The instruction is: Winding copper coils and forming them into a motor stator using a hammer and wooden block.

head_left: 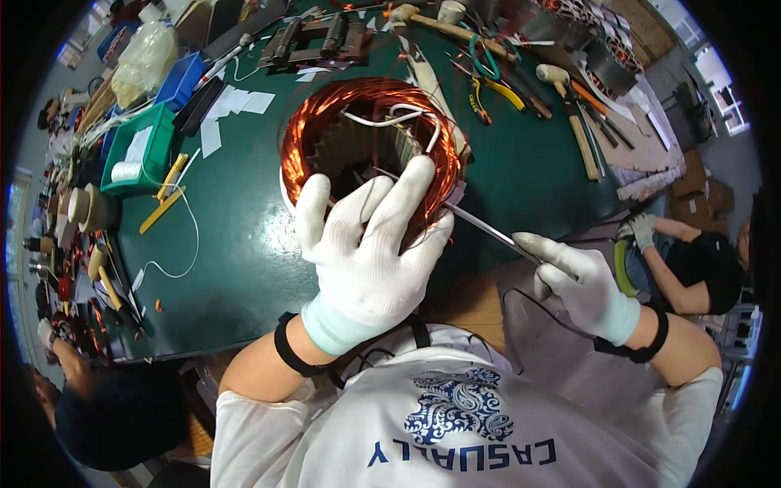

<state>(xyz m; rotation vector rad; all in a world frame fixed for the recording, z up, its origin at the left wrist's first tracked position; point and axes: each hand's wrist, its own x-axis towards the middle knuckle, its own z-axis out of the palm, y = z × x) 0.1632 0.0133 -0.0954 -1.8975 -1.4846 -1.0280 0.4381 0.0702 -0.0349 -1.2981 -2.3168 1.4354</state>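
A motor stator (325, 114) with a thick ring of copper windings stands on the green table in front of me. White sleeved lead wires (399, 114) loop over its far right rim. My left hand (370, 244), in a white knit glove, grips its near rim, fingers spread across the windings and into the bore. In my gloved right hand (582, 281) is a thin metal rod (492, 226), pinched by the fingers. The rod's far end meets the right side of the windings beside a scrap of pale insulating paper (457, 193); its very tip is hidden.
Pliers (496, 93), mallets (582, 134) and other hand tools lie at the back right. A green bin (138, 150) with white cord, yellow strips (163, 207) and paper pieces (232, 110) are on the left. Co-workers sit at both sides (683, 260).
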